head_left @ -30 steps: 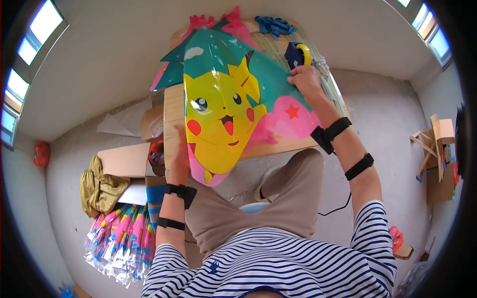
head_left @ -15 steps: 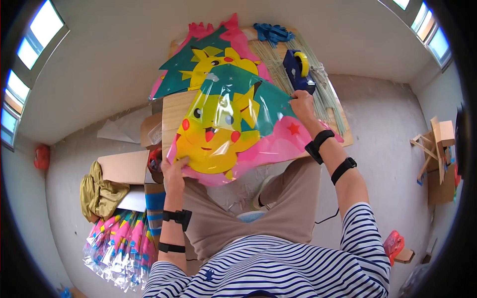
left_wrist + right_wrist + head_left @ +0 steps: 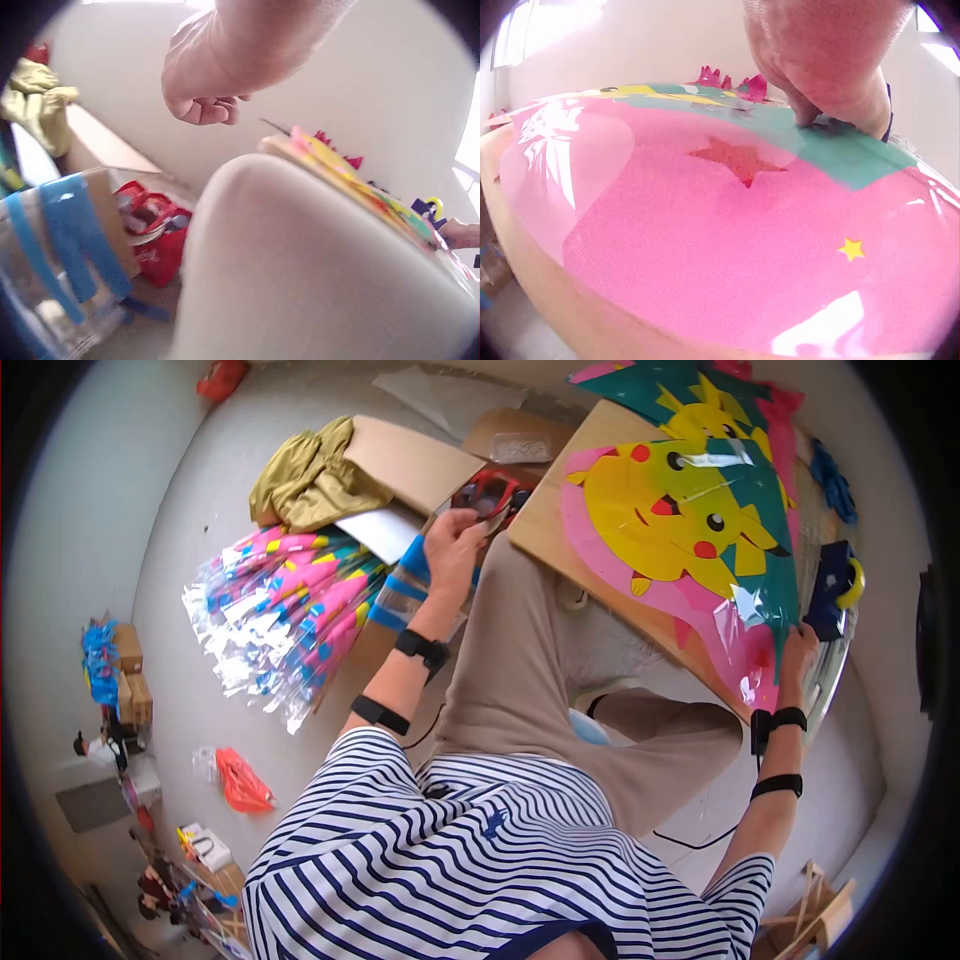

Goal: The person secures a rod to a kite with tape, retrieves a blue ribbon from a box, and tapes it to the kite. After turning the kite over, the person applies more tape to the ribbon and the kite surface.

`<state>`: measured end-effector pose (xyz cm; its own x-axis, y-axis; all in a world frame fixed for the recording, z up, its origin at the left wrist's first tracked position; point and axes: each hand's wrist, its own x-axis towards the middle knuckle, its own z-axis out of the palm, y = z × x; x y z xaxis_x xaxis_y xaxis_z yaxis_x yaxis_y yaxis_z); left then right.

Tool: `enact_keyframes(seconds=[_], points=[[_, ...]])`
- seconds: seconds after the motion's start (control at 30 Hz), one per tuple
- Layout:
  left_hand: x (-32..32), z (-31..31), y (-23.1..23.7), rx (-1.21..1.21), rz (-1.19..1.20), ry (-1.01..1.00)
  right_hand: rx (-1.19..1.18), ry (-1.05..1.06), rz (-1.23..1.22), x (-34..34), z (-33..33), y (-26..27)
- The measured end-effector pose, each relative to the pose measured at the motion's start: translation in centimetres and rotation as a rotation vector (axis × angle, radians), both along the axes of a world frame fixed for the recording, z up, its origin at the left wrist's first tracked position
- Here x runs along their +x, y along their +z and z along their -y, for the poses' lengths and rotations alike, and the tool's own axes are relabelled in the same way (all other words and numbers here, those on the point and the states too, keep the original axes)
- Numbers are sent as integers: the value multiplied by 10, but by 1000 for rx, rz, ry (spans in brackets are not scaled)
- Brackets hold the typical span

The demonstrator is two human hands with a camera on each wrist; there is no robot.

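Note:
A glossy kite sheet [image 3: 690, 540] printed with a yellow cartoon character on green and pink lies across the wooden board [image 3: 545, 520] in the head view. At its near right edge my right hand [image 3: 797, 658] pinches the green margin, thumb on the film in the right wrist view. My left hand [image 3: 452, 555] is off the sheet, over the gap left of the board, near a red bag [image 3: 161, 255]. In the left wrist view its fingers [image 3: 210, 112] are loosely curled, with nothing seen in them. Another printed sheet [image 3: 700, 415] lies partly under the first.
A blue tape dispenser [image 3: 828, 595] with yellow tape stands right of the sheet, near thin pale sticks. Blue strips [image 3: 833, 480] lie farther back. Left of my knee are a blue-taped carton [image 3: 75, 232], shiny bundled sheets [image 3: 285, 620] and an olive cloth [image 3: 315, 475].
My head view has swung left. The kite sheet has come down flat on the board. My left hand has let go of its lower corner and moved left; my right hand still holds the edge.

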<state>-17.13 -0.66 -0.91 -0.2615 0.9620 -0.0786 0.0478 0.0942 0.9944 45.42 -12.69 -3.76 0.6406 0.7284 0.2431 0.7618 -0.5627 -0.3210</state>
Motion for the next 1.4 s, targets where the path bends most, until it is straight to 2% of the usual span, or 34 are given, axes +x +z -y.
enact_keyframes(seconds=[0.03,0.13,0.2,0.23,0.3,0.37,0.43,0.53,0.63,0.67,0.77,0.9,0.93,1.03,1.1,1.13,1.23,1.27,1.4], points=[[-24,12,-18,-27,-24,47,0,2,-1,-1,0,-1],[-93,67,-80,-296,-56,142,-69,-49,210,-20,0,10],[-130,107,-131,-493,47,296,-29,-18,234,-32,3,19],[-135,114,-136,-549,131,373,-8,-7,247,-37,4,25],[-142,127,-147,-658,301,527,-15,46,79,-49,8,28],[-141,117,-167,-622,533,638,12,136,-45,-53,16,23],[-140,97,-190,-558,769,716,-15,111,-92,-73,22,29],[-137,57,-226,-656,955,769,-5,104,-175,-99,37,45],[-121,26,-227,-700,887,1015,-32,78,-167,-119,54,60],[-111,24,-191,-702,840,1035,-64,76,-142,-122,60,64],[-113,16,-204,-693,733,992,-129,35,-144,-128,74,70],[-116,32,-193,-793,632,592,-133,32,-180,-129,86,65],[-115,38,-170,-677,467,553,-137,35,-185,-130,86,66],[-155,41,-160,-167,-388,469,-160,48,-191,-137,85,72],[-185,32,-137,-262,-680,387,-168,57,-180,-144,82,75],[-199,27,-144,-264,-825,338,-151,75,-205,-140,82,69],[-213,16,-157,-358,-890,116,-79,117,-264,-133,77,50],[-213,13,-159,-419,-835,86,-49,124,-277,-132,74,45],[-224,14,-162,-377,-658,164,-45,144,-249,-141,74,57]])
